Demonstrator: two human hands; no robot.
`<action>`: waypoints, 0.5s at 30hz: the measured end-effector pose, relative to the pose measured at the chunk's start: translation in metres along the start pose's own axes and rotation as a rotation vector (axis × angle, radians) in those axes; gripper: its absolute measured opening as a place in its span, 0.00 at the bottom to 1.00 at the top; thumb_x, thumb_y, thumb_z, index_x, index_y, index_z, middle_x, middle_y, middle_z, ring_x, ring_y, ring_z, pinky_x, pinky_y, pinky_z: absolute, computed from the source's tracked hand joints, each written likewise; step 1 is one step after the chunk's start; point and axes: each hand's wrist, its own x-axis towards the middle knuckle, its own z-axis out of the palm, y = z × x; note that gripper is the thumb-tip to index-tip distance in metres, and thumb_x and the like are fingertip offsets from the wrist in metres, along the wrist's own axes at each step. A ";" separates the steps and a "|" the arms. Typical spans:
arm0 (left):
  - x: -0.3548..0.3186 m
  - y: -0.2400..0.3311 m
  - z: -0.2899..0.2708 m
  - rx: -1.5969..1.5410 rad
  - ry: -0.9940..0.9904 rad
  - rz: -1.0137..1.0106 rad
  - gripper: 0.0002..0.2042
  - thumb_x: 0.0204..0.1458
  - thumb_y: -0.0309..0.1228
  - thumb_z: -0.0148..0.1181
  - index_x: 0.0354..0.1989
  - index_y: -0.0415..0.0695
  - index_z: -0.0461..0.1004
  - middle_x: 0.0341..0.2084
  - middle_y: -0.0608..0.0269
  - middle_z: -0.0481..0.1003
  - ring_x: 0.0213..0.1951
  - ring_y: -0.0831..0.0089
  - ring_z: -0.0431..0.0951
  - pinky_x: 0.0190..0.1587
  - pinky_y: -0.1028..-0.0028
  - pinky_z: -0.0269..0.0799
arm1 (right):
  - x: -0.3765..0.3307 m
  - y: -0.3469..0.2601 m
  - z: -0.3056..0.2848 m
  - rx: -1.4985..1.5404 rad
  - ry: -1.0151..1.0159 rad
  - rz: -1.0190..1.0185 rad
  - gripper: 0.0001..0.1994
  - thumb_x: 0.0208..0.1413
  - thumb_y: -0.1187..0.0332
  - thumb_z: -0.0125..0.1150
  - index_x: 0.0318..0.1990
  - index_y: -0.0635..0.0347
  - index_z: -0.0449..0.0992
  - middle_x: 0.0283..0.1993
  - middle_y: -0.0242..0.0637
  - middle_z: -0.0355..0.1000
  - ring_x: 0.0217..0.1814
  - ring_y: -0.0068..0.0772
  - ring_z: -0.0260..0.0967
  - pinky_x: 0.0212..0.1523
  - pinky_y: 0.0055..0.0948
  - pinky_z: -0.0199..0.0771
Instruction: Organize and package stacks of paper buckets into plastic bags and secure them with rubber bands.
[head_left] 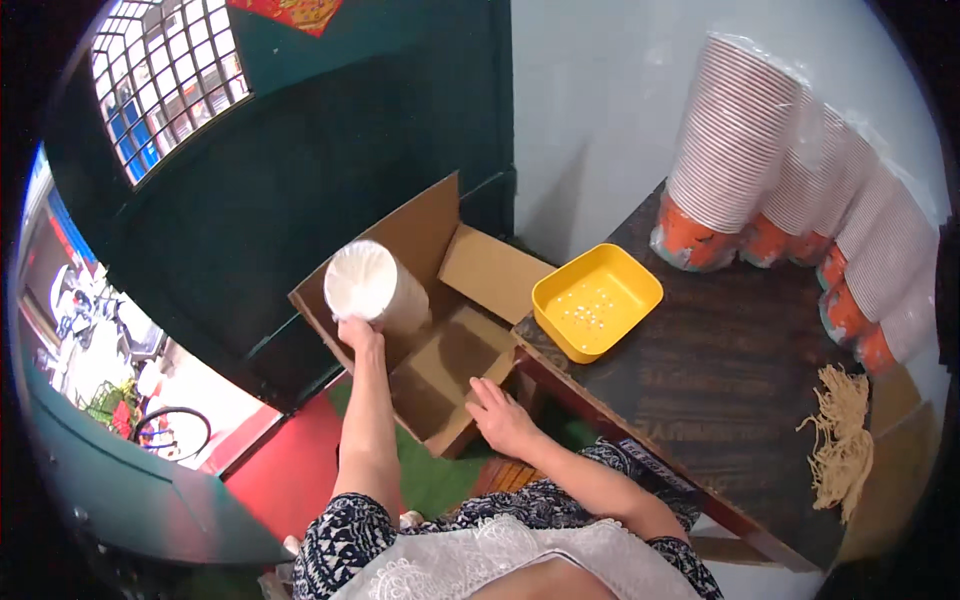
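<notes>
My left hand (pixel 360 333) is raised and grips the lower edge of a wrapped stack of white paper cups (pixel 372 286), held over an open brown cardboard box (pixel 437 375) on the floor. The stack's round white end faces the camera. My right hand (pixel 500 415) rests with spread fingers on the box's near flap, beside the corner of a dark wooden table (pixel 700 380). The inside of the box looks bare where it shows.
A yellow plastic tray (pixel 597 300) sits on the table's near-left corner. Tall wrapped stacks of white and orange paper cups (pixel 740 160) line the table's back and right side. A bundle of pale string (pixel 838 440) lies at its right. Behind the box is a dark green door.
</notes>
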 end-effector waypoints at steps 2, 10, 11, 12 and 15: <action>0.017 -0.024 -0.038 0.101 -0.002 0.002 0.19 0.55 0.22 0.44 0.55 0.42 0.70 0.45 0.58 0.75 0.40 0.61 0.80 0.30 0.60 0.79 | -0.005 -0.014 -0.021 0.061 -0.021 -0.012 0.17 0.53 0.73 0.51 0.51 0.66 0.71 0.67 0.56 0.52 0.70 0.57 0.50 0.63 0.43 0.64; 0.044 -0.111 -0.087 0.586 0.334 -0.188 0.16 0.51 0.22 0.48 0.48 0.31 0.73 0.43 0.49 0.76 0.41 0.57 0.79 0.38 0.58 0.78 | -0.082 -0.004 -0.076 0.304 0.043 0.126 0.12 0.55 0.72 0.54 0.45 0.66 0.75 0.61 0.52 0.63 0.58 0.55 0.65 0.54 0.42 0.71; 0.049 -0.120 -0.094 0.755 0.409 -0.286 0.14 0.51 0.24 0.49 0.44 0.32 0.76 0.41 0.52 0.78 0.39 0.61 0.80 0.38 0.62 0.79 | -0.093 -0.001 -0.080 0.318 0.005 0.153 0.11 0.55 0.72 0.54 0.45 0.65 0.75 0.58 0.51 0.66 0.56 0.53 0.67 0.53 0.42 0.72; 0.008 -0.142 -0.064 0.655 0.272 -0.419 0.20 0.52 0.25 0.52 0.55 0.33 0.70 0.53 0.50 0.72 0.46 0.58 0.77 0.45 0.56 0.76 | -0.116 0.011 -0.088 0.249 -0.019 0.253 0.12 0.55 0.72 0.54 0.45 0.65 0.75 0.56 0.50 0.69 0.55 0.52 0.68 0.53 0.41 0.72; 0.091 -0.083 -0.189 0.686 0.396 -0.335 0.21 0.54 0.38 0.50 0.49 0.34 0.74 0.44 0.51 0.76 0.47 0.62 0.76 0.47 0.62 0.74 | -0.117 -0.016 -0.090 0.356 -0.021 0.148 0.11 0.54 0.72 0.55 0.45 0.63 0.76 0.50 0.46 0.74 0.52 0.48 0.71 0.51 0.40 0.73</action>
